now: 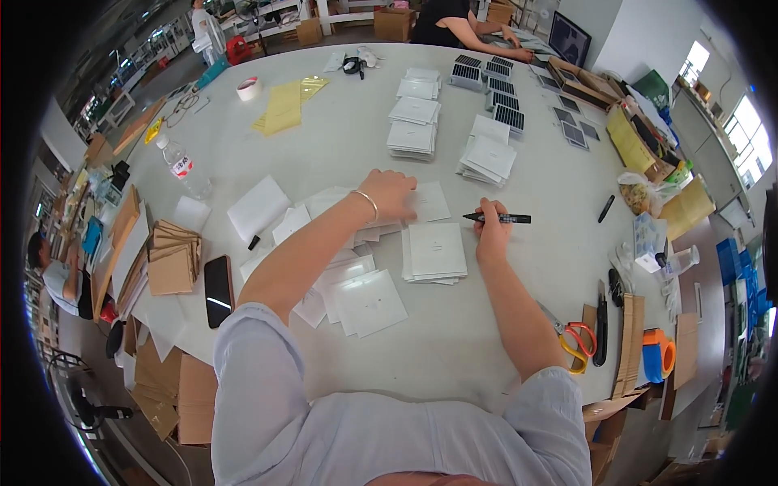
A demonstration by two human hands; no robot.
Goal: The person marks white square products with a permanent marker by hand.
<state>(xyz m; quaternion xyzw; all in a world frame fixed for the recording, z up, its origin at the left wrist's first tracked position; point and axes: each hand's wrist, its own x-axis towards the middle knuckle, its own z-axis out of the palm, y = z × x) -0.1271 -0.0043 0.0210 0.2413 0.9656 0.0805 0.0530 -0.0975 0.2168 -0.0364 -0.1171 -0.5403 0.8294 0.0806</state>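
My right hand grips a black marker pen, its tip pointing left. My left hand reaches across the table, palm down with fingers apart and slightly blurred, at the left edge of a flat white square card. Just nearer lies a neat stack of white square cards. Under and beside my left forearm, loose white cards are spread out, partly hidden by the arm. A small black pen cap rests to the left, by a white packet.
Farther off stand stacked white cards, another stack and dark-striped blocks. A bottle, phone and cardboard pieces are left. Scissors, a cutter and a tape dispenser are right. Someone works at the far edge.
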